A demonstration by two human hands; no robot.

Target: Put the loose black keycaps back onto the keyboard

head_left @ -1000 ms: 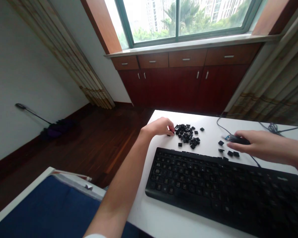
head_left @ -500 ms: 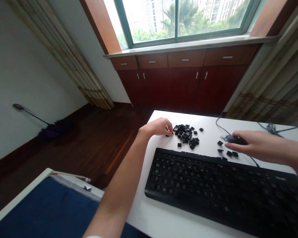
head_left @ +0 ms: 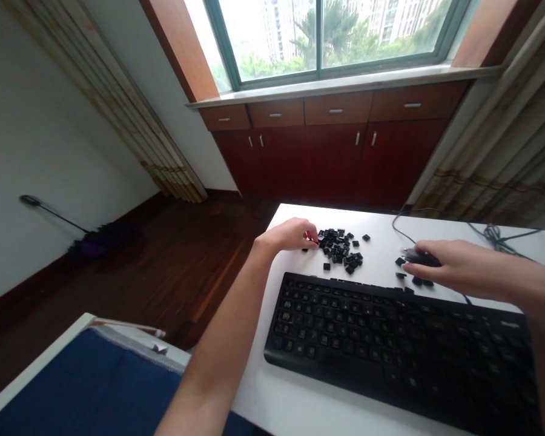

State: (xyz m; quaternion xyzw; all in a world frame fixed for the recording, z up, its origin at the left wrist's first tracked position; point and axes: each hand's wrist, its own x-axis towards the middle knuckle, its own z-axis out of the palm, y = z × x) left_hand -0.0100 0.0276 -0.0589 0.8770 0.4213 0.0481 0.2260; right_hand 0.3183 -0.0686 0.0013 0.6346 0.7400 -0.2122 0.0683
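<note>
My left hand (head_left: 295, 233) is at the left edge of a heap of black keycaps (head_left: 338, 245), thumb and fingers pinched on a small dark piece that looks like a keycap. Another keycap (head_left: 304, 249) lies just below these fingers. My right hand (head_left: 454, 260) is closed around a dark, rounded object with a pale tip (head_left: 422, 257); its kind is unclear. Beneath and beside that hand lie several loose keycaps (head_left: 400, 275). Nearer to me is a black keyboard (head_left: 345, 327), with many bare key positions; my right forearm covers its right end.
A thin cable (head_left: 397, 225) curves behind my right hand, and a bundled cable (head_left: 493, 233) lies on the white table (head_left: 290, 387). Left of the table is a blue-covered surface with a pale frame (head_left: 86, 387). Red-brown cabinets (head_left: 331, 157) stand under the window.
My right hand has shifted slightly left with the dark object, now above the loose keycaps. My left hand stays at the heap's edge, nearly unmoved. The view has shifted a little.
</note>
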